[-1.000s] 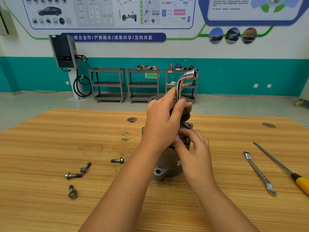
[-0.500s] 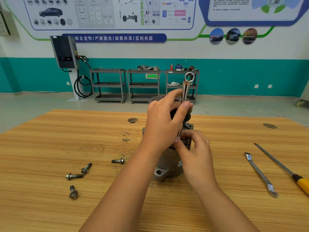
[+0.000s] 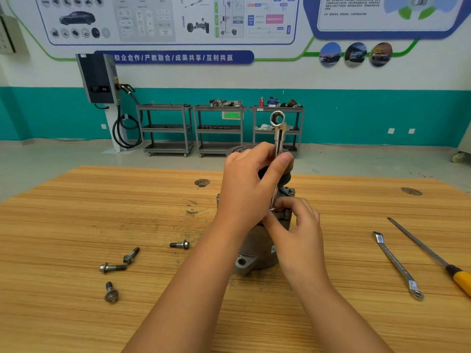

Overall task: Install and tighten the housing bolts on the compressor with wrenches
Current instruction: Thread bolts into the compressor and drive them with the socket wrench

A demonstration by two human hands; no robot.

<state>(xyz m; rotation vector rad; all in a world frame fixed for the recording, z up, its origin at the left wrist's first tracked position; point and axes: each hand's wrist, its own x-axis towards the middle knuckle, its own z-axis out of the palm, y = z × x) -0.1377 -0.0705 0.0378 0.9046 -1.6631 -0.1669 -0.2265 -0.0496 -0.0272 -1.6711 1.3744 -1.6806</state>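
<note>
Head view. The compressor (image 3: 254, 248) stands upright on the tabletop (image 3: 76, 212), directly beneath both sets of fingers. This puts its housing flange uppermost, where a tool can reach it from above. The left hand (image 3: 244, 194) is clenched on the shaft of a socket wrench (image 3: 279, 138), thumb against fingers (image 3: 280, 164). It holds the tool nearly vertical, so that turning the shaft should spin the fastener below. The open hexagonal end of the wrench rises above these fingers.

The right hand (image 3: 298, 235) sits below and just beside the left. Its fingers (image 3: 288, 202) pinch the lower end of the wrench where it meets the flange, probably to keep the socket seated on a bolt head.

Four loose bolts (image 3: 180, 245) (image 3: 131, 255) (image 3: 113, 267) (image 3: 111, 293) lie well out to the left of the left fingers, laid within reach for the holes not yet filled. A flat wrench (image 3: 396, 263) and a screwdriver (image 3: 433, 256) lie well to the right of the right fingers, probably set aside for final tightening.

Hidden: the two hands cover the bolt being driven, the socket's contact with it and most of the compressor top. How far that bolt is threaded, and how many are already fitted, cannot be judged. The yellow handle of the screwdriver is cut off at the right edge.
</note>
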